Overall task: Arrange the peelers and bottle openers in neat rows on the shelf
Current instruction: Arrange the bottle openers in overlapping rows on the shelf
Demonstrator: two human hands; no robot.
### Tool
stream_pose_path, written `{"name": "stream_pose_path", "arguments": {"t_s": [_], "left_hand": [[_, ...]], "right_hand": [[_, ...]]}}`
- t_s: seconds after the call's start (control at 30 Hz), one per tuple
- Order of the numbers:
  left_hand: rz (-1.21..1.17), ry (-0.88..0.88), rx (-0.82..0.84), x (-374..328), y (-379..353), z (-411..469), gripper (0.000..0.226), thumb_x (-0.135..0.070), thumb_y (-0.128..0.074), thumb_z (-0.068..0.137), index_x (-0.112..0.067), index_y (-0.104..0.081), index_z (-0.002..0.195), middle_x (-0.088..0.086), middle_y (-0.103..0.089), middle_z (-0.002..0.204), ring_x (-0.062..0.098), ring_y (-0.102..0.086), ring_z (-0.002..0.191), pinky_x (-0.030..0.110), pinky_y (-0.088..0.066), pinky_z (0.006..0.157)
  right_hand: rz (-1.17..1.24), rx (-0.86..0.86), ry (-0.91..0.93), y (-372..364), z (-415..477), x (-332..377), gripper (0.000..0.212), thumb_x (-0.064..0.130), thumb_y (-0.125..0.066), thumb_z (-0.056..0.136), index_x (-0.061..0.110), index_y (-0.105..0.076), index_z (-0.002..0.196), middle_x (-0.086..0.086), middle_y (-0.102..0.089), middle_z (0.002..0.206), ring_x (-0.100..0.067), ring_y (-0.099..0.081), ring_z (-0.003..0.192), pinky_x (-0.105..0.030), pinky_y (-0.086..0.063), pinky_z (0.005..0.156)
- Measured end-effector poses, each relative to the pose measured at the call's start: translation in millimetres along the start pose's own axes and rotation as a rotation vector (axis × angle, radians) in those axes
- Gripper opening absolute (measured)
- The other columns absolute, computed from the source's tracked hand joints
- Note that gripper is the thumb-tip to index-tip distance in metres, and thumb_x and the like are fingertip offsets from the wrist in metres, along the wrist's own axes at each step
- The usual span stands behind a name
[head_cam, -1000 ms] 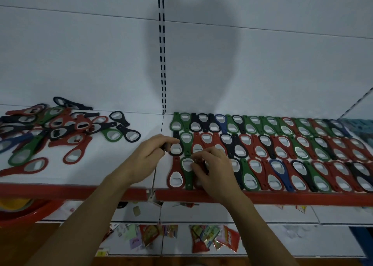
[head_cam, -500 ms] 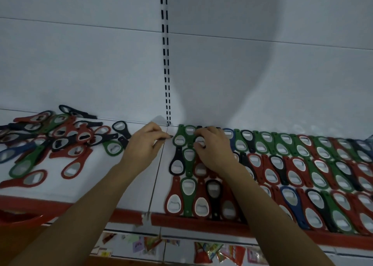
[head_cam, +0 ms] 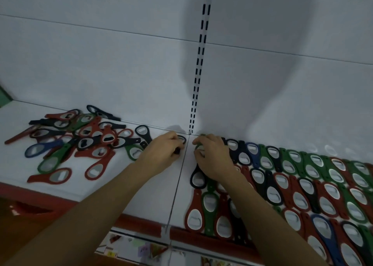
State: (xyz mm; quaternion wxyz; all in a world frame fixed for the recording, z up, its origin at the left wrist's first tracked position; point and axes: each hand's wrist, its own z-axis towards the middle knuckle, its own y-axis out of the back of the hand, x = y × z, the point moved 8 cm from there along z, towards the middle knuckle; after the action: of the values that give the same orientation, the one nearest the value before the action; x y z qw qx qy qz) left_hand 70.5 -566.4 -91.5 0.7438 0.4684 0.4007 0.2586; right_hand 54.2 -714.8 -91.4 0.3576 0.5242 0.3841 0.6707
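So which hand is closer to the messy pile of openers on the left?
Left. The left hand, gripping a black opener, sits just right of the loose pile; the right hand, pinching a green opener, is farther right, over the neat rows.

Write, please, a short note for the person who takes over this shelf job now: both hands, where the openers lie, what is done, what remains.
Left hand: grips a black opener beside the seam of the shelf.
Right hand: pinches a green opener at the left end of the back row.
Done: neat rows fill the right half.
Left: place the black opener, then sort the loose pile on the left half.
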Motion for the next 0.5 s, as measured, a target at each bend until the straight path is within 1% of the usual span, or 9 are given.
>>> {"name": "stream_pose_path", "arguments": {"t_s": [0.07,0.13,0.23,0.33,0.43,0.5], "left_hand": [[0.0,-0.008,0.061,4.3,-5.8,4.9,0.034,-0.018,-0.075,0.091,-0.011,-0.072,0.124,0.004,-0.06,0.118,0.022,-0.062,0.105,0.034,-0.051,0.096],[-0.012,-0.009,0.095,10.9,-7.8,8.9,0.032,-0.024,-0.072,0.094,-0.011,-0.072,0.123,0.004,-0.058,0.116,0.022,-0.06,0.106,0.033,-0.048,0.095],[-0.04,-0.03,0.129,19.9,-10.1,11.3,0.027,-0.027,-0.067,0.097,-0.013,-0.074,0.12,0.002,-0.057,0.114,0.019,-0.057,0.106,0.027,-0.044,0.091],[-0.044,-0.103,0.179,19.9,-11.3,11.2,0.029,-0.027,-0.065,0.099,-0.012,-0.072,0.122,0.003,-0.056,0.115,0.019,-0.056,0.105,0.027,-0.043,0.085],[-0.032,-0.203,0.156,26.0,5.3,8.6,0.027,-0.029,-0.064,0.099,-0.015,-0.069,0.122,0.001,-0.056,0.115,0.018,-0.055,0.104,0.033,-0.047,0.084],[-0.008,-0.213,0.109,45.2,25.0,4.4,0.03,-0.032,-0.061,0.1,-0.016,-0.068,0.124,0.0,-0.057,0.117,0.018,-0.055,0.105,0.035,-0.049,0.088]], "right_hand": [[-0.027,0.018,-0.019,-3.6,5.0,1.6,0.028,0.026,-0.06,0.095,0.024,-0.064,0.123,-0.001,-0.058,0.13,-0.025,-0.047,0.119,-0.047,-0.044,0.1],[-0.041,0.008,-0.049,-4.4,10.1,2.7,0.028,0.026,-0.06,0.095,0.025,-0.064,0.123,0.0,-0.058,0.13,-0.025,-0.047,0.119,-0.047,-0.043,0.1],[-0.045,-0.022,-0.091,-3.3,14.2,6.9,0.027,0.026,-0.061,0.095,0.027,-0.064,0.122,0.001,-0.059,0.128,-0.024,-0.048,0.117,-0.048,-0.044,0.099],[-0.063,-0.06,-0.115,-1.0,17.9,12.7,0.027,0.025,-0.062,0.095,0.026,-0.065,0.121,0.0,-0.061,0.125,-0.024,-0.049,0.116,-0.047,-0.046,0.097],[-0.057,-0.102,-0.123,-0.4,21.7,22.2,0.027,0.022,-0.062,0.095,0.022,-0.066,0.122,-0.002,-0.063,0.123,-0.026,-0.051,0.115,-0.045,-0.046,0.096],[-0.08,-0.101,-0.12,-4.9,23.6,32.3,0.027,0.021,-0.061,0.096,0.02,-0.067,0.122,-0.003,-0.064,0.121,-0.027,-0.053,0.114,-0.044,-0.046,0.095]]}}
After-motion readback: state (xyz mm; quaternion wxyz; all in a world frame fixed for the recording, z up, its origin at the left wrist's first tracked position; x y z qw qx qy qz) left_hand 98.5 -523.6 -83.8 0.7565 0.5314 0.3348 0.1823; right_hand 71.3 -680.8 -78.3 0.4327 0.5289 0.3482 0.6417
